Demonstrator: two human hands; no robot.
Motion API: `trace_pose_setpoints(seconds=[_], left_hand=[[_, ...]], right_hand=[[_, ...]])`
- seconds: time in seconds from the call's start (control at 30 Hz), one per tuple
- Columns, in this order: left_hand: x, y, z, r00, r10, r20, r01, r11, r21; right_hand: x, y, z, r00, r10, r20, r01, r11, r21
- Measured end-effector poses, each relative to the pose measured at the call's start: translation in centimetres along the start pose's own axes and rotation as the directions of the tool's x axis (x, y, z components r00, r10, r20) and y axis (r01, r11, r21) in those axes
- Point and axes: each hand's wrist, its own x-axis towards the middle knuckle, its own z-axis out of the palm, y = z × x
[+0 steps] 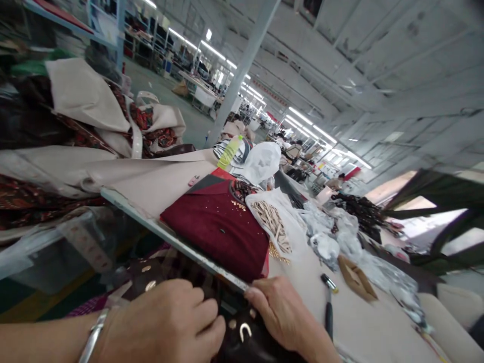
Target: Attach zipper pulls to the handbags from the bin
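My left hand [170, 320], with a silver bangle at the wrist, is closed at the lower middle of the view. Its fingers are curled on a glossy dark brown leather piece [260, 345] that carries gold-coloured metal fittings, one of them U-shaped. My right hand [285, 312] grips the same leather piece near the table's front edge, thumb toward that edge. Both hands and the bottom of the view hide much of the leather. Just beyond them lies a stack of dark red fabric [223, 222] with small gold-coloured bits scattered on top.
On the pale table [302, 287] are a black-handled hammer [328, 307], a brown cardboard piece [356, 278], crumpled clear plastic bags [333, 232] and a white bag of beige strips [270, 222]. A yellow-green bottle [229, 152] stands farther back. Pale and patterned material [86, 101] is heaped at left.
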Motion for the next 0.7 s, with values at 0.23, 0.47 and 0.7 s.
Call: trace_pose_setpoints(seconds=[0.23,0.47,0.7], left_hand=[[4.4,-2.2,0.7,0.805,-0.120,0.581,0.560,0.477,-0.677],[2.7,-3.5,5.5,0.615,-0.088,0.783,0.757,-0.209,-0.618],[1.3,-4.4,7.2,0.355,-0.418,0.836,0.893,-0.112,-0.435]], right_hand=[[-5.8,-0.5,-1.5,0.933,-0.009,-0.359,-0.189,0.836,-0.514],[-6.9,0.4,6.0,0.948,0.211,-0.240,-0.264,0.940,-0.215],[2.7,6.7,4.3,0.886,0.430,-0.174,-0.317,0.836,0.449]])
